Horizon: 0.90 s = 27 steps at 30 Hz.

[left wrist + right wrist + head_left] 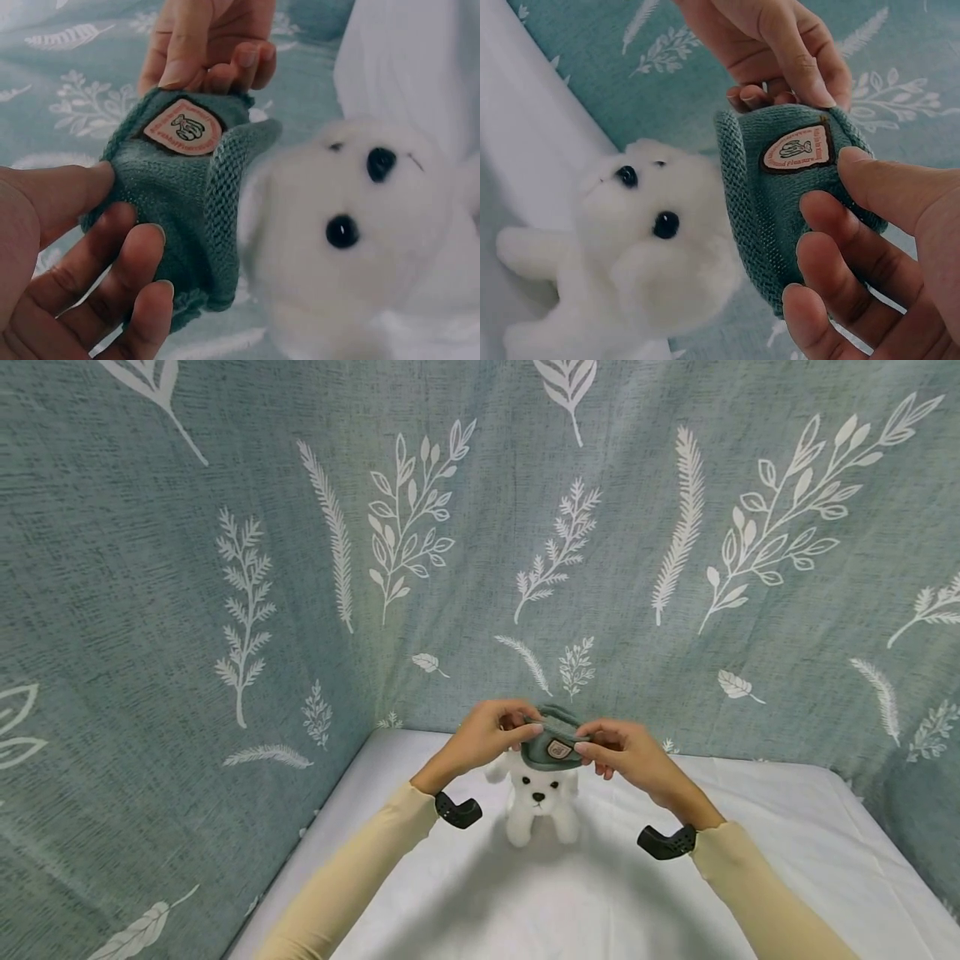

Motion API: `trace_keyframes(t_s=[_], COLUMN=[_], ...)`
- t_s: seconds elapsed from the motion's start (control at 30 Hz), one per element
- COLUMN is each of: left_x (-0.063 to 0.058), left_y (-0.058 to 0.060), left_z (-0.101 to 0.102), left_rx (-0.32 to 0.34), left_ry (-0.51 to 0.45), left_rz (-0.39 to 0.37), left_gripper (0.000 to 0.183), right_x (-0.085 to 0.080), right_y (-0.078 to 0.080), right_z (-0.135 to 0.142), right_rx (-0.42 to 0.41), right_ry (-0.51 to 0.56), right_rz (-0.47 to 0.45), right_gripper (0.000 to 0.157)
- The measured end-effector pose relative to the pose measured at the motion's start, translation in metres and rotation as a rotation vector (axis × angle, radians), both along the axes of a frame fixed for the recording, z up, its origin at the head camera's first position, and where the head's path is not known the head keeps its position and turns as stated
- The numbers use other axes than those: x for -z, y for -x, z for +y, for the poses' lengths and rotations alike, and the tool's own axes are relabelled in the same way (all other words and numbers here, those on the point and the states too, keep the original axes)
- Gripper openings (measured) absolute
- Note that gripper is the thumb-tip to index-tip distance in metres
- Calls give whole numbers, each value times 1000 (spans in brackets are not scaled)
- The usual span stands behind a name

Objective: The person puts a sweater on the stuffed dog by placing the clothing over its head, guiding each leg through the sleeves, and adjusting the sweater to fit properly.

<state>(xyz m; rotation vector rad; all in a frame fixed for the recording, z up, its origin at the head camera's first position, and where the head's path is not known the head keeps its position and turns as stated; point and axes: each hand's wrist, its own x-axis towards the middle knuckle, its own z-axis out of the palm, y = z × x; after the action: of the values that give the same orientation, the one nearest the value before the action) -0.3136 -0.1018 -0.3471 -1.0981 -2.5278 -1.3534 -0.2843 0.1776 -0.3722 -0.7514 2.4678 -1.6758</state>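
Observation:
A small green knitted hat [537, 753] with a rolled brim is stretched between both hands, its printed patch [184, 128] facing the person. My left hand [486, 732] pinches one side of its upper edge between thumb and fingers. On the opposite side, my right hand [633, 758] pinches the hat the same way. Just below is a white plush dog [538, 814] with black eyes and nose, facing the person. In the right wrist view the hat's brim lies against the top of the dog's head [671, 225]; how far it covers the head cannot be told.
A white cloth [450, 893] covers the surface under the dog. Blue-green curtains [480, 568] with white leaf prints hang behind it and along the left. Each wrist wears a black camera mount [459, 811].

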Motion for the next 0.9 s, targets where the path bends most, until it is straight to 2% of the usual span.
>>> trace_keyframes(t_s=[0.37,0.9], left_x=[5,19], left_y=[1,6], left_z=[-17,-28], left_rx=[5,-25], left_ry=[18,79], left_rz=[-3,-73], left_gripper=[17,16], right_x=[0,14], right_y=[1,7], right_z=[-12,-22], right_rx=[-51,-22], right_ry=[-9,-91], right_rz=[-21,-36], right_gripper=[31,29])
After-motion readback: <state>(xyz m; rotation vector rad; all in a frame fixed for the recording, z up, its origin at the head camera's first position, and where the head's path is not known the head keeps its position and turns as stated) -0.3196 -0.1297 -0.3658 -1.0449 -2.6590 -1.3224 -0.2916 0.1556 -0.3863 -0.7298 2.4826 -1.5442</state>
